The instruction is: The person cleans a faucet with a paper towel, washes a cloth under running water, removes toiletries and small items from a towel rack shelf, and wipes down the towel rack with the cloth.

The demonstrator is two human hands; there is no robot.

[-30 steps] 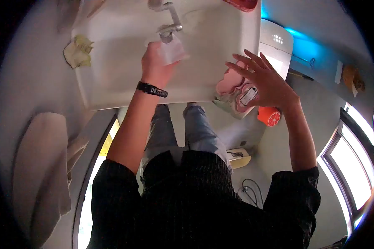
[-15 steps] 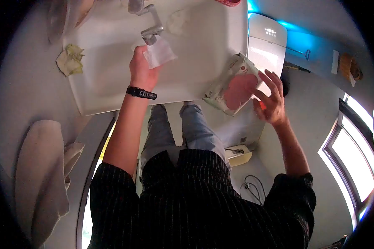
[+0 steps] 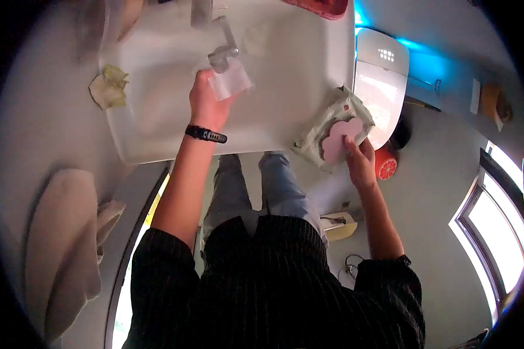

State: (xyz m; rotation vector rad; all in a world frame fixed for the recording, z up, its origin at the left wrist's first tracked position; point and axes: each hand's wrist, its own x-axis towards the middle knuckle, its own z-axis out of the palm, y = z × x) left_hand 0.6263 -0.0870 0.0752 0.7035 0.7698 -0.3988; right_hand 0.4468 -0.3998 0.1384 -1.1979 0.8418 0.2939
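Observation:
My left hand [image 3: 208, 104] is closed on a thin white wipe [image 3: 233, 80], over the white sink [image 3: 157, 104] and close to the metal faucet [image 3: 222, 53]. At the sink's right front corner is a pale green pack of wet wipes [image 3: 315, 129] with a pink cloud-shaped lid [image 3: 334, 141], which looks closed. My right hand [image 3: 362, 165] grips the pack's right side, thumb on the lid. The fingers behind the pack are mostly hidden.
A yellowish-green cloth or sponge [image 3: 108, 88] lies on the sink's left edge. A red tray [image 3: 326, 7] is at the back. Right of the sink stands a white appliance [image 3: 381, 81] with lit dots, near a red round object [image 3: 386, 165]. A beige towel [image 3: 64, 244] hangs left.
My right hand, open beside the pack before, has moved in and taken hold of it, thumb on the lid. My left hand still holds the wipe. The whole view has shifted slightly.

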